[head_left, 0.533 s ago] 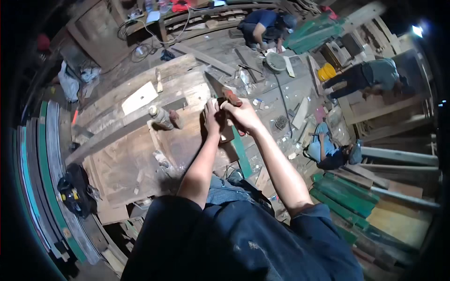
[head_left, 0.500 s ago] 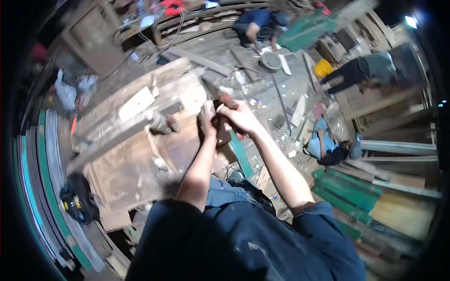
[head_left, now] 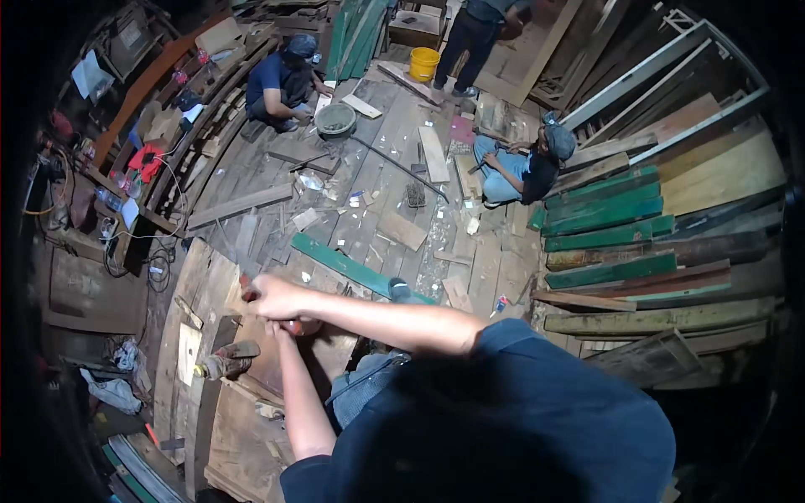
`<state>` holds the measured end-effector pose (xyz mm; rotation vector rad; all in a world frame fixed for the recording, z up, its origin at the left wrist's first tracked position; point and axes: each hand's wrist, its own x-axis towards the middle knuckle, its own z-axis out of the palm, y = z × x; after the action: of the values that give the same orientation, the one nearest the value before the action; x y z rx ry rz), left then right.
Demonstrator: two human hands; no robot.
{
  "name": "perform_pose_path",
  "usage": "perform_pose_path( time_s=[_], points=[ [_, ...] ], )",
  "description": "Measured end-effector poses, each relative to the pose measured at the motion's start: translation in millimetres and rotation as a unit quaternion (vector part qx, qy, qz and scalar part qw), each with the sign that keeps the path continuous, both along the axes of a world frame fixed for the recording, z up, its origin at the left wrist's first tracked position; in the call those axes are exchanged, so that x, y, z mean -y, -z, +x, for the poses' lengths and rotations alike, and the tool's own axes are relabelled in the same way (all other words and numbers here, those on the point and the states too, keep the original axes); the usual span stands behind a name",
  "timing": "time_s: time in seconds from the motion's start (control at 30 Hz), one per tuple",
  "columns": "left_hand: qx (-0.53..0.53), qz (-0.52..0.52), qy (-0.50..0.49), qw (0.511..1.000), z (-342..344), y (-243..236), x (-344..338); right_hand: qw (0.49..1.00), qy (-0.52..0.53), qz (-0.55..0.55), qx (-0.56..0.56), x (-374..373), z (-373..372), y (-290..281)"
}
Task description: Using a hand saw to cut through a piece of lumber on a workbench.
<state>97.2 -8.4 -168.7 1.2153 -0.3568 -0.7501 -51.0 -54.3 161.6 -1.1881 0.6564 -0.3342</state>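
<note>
My right hand (head_left: 273, 297) is closed round the red handle (head_left: 249, 287) of a tool with a grey blade (head_left: 244, 261), at the edge of the timber worktop (head_left: 204, 279). My left hand (head_left: 279, 329) is directly below it, its fingers mostly hidden behind the right. A second red piece shows under my right hand, too covered to make out. Just below my hands, a grimy bottle-like object (head_left: 225, 362) with a yellowish tip lies on the boards. A pale offcut (head_left: 189, 352) and a plywood panel (head_left: 236, 432) are beside it.
Three co-workers (head_left: 277, 92) (head_left: 520, 168) (head_left: 470, 46) crouch, sit and stand across the littered plank floor. A grey basin (head_left: 335, 119), yellow bucket (head_left: 424, 64) and long green board (head_left: 340, 260) lie ahead. Stacked boards (head_left: 604, 205) line the right; a cluttered bench (head_left: 151, 163) with cables, the left.
My view has swung round, so my hands and forearms now sit lower left, angled leftward, and the room has shifted. The seated co-worker on the right now shows more upright.
</note>
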Motion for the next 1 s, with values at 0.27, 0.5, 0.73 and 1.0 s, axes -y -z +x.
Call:
perform_pose_path(
  time_s=[0.27,0.5,0.73,1.0],
  points=[
    [0.121,0.120,-0.033,0.985,-27.8,-56.5,-38.1,0.974,-0.180,-0.074,0.118,8.9,-37.5,-19.4],
    [0.134,0.110,-0.030,0.984,-25.4,-58.2,-19.9,0.991,-0.118,-0.004,0.060,38.0,-9.4,46.1],
    [0.160,0.113,-0.013,0.981,-48.5,-68.1,-5.0,0.992,-0.043,-0.062,0.103,4.8,-65.5,-27.5],
    [0.282,0.081,-0.016,0.956,-33.4,-87.8,-21.5,0.987,-0.048,0.041,0.151,-20.7,-109.9,-88.0]
  ],
)
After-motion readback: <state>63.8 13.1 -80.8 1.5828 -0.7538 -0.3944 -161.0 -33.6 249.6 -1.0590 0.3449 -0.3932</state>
